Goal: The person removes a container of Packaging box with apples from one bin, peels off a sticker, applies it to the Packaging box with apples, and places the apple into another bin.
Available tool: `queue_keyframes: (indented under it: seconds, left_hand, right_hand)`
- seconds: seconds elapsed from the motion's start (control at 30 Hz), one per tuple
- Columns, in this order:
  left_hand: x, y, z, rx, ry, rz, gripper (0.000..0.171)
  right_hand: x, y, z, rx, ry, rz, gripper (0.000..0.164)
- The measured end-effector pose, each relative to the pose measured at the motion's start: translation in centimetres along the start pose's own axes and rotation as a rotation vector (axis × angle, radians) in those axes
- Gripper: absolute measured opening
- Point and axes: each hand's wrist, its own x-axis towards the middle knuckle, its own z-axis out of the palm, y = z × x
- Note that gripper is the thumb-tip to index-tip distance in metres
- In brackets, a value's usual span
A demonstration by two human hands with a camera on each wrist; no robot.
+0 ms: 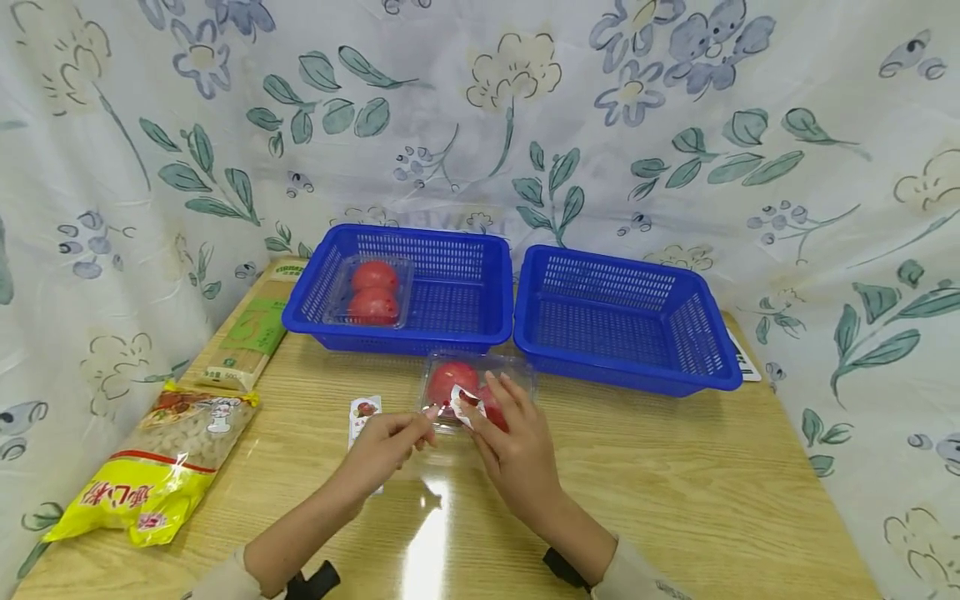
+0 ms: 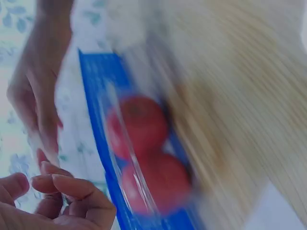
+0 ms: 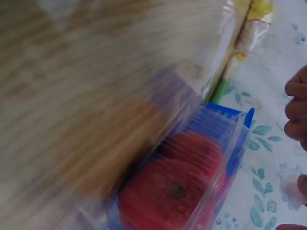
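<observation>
Red tomatoes [image 1: 450,379] are sitting in a clear box [image 1: 522,367] mid-tabletop [image 1: 637,483], just in front of the left blue basket [image 1: 412,341] and right blue basket [image 1: 630,379], which are lining the far edge. Your right hand [image 1: 525,458] is pinching a small white label [image 1: 465,403] above the box's near side. Your left hand [image 1: 386,446] is hovering close beside it, fingers curling, thumb and fingertip nearly meeting; can't tell if they're gripping the label. A white strip [image 1: 365,410] is lying left of the box, partly hidden behind that hand. Left basket is holding another tomato box [image 1: 405,283]. Green noodle pack [image 1: 255,325] and yellow bag [image 1: 150,475] are lying along the tabletop's left edge.
</observation>
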Motion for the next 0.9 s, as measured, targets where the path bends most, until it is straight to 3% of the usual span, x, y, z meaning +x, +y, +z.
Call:
queue_keyframes:
  seconds: [0.07, 0.17, 0.4, 0.5, 0.6, 0.77, 0.9]
  left_hand:
    - [-0.2, 0.8, 1.2, -0.109, -0.056, -0.087, 0.042]
    - [-0.1, 1.2, 2.1, -0.188, -0.082, -0.148, 0.038]
    - [0.5, 0.6, 1.8, -0.228, -0.157, -0.145, 0.019]
    - [0.6, 0.4, 1.8, -0.201, -0.157, -0.145, 0.018]
    - [0.6, 0.3, 1.8, -0.155, -0.124, -0.129, 0.018]
    - [0.6, 0.3, 1.8, -0.063, -0.035, -0.059, 0.018]
    - [0.7, 0.6, 1.9, -0.023, -0.012, 0.018, 0.016]
  right_hand:
    - [0.1, 0.2, 0.0, -0.097, 0.021, -0.077, 0.032]
    - [0.3, 0.3, 0.0, -0.209, 0.054, -0.180, 0.023]
    - [0.3, 0.6, 0.1, -0.306, 0.120, -0.342, 0.020]
    - [0.1, 0.8, -0.1, -0.243, 0.097, -0.362, 0.020]
    - [-0.1, 0.9, -0.9, -0.090, 0.015, -0.346, 0.030]
    - [1.0, 1.0, -2.0, 0.219, 0.000, -0.207, 0.033]
    - [2.7, 1.1, -1.7, 0.225, -0.021, -0.096, 0.042]
